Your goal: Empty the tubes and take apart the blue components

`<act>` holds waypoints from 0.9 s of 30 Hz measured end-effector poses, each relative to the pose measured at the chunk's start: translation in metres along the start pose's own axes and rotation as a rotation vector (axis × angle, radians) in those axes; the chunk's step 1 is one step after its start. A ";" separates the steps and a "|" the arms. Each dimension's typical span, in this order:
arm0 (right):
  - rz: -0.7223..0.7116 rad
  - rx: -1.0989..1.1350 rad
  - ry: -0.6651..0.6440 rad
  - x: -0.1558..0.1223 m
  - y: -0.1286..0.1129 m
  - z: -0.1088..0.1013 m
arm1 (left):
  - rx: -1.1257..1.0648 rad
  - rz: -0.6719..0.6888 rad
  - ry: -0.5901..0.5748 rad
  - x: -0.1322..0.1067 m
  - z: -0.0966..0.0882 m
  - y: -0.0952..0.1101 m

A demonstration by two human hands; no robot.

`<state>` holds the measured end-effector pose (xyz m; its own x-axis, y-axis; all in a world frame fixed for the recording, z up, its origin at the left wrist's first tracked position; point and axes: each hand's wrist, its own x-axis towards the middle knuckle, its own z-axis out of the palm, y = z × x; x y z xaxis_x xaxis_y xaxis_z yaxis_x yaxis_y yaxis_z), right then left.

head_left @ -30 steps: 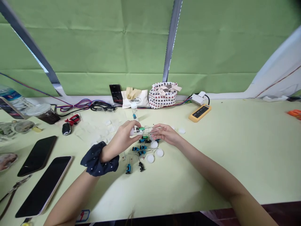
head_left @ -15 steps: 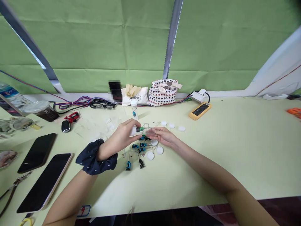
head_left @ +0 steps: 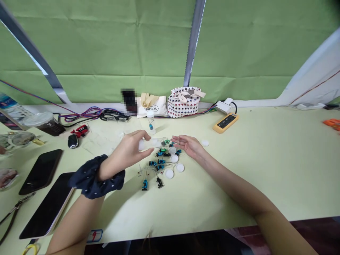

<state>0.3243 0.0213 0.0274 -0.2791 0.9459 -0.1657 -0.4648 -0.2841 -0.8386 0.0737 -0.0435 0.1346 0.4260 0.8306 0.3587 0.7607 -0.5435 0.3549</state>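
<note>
My left hand (head_left: 130, 147) holds a clear plastic tube (head_left: 152, 143) on its side, its whitish end in the palm, with thumb and index finger on either side. At the tube's right end is a small green-and-black piece (head_left: 166, 142) with thin wire. My right hand (head_left: 187, 144) hovers palm up just right of it, fingers apart; thin wires show by the fingertips. Below both hands lie several small blue pieces (head_left: 160, 161) and black pieces (head_left: 159, 182) with metal pins, plus round white caps (head_left: 180, 168).
Behind the hands stands a clear bottle (head_left: 151, 124) holding a blue piece. A patterned pouch (head_left: 183, 104), a white cloth bag (head_left: 152, 108) and a yellow power strip (head_left: 225, 123) line the back. Two phones (head_left: 41, 171), a car key (head_left: 73, 141) and a lidded cup (head_left: 46, 124) lie left.
My left hand has drawn left with the tube, and the green-and-black piece now shows at its right end. My right hand has shifted right with its fingers spread.
</note>
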 end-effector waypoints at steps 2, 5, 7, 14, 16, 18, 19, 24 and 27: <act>-0.047 -0.060 0.050 0.004 -0.002 -0.006 | 0.036 -0.068 0.046 -0.004 -0.014 -0.001; -0.059 -0.218 0.090 0.006 0.000 -0.009 | -0.054 -0.142 0.204 -0.008 -0.029 0.000; -0.051 -0.318 0.098 0.006 0.005 -0.008 | -0.243 -0.158 0.323 -0.007 -0.032 0.001; -0.214 -0.897 0.159 0.005 0.002 -0.012 | -0.725 -0.135 0.342 0.007 0.004 -0.009; -0.355 -1.046 0.181 0.004 -0.010 -0.009 | -0.731 -0.130 0.277 0.012 0.029 -0.013; -0.456 -1.040 0.104 0.000 -0.023 0.001 | -0.679 -0.141 0.245 0.016 0.057 -0.017; -0.462 -0.987 0.007 -0.001 -0.029 0.009 | -0.647 -0.141 0.241 0.017 0.070 -0.019; -0.523 -0.956 -0.299 0.006 -0.034 0.049 | -0.534 -0.060 0.219 0.021 0.109 -0.025; -0.649 -1.031 -0.184 0.033 -0.034 0.054 | -0.367 -0.057 0.175 0.020 0.115 -0.030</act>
<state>0.2859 0.0534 0.0790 -0.3971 0.8054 0.4401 0.2959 0.5662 -0.7693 0.1159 0.0033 0.0316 0.2749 0.8445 0.4596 0.5421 -0.5309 0.6513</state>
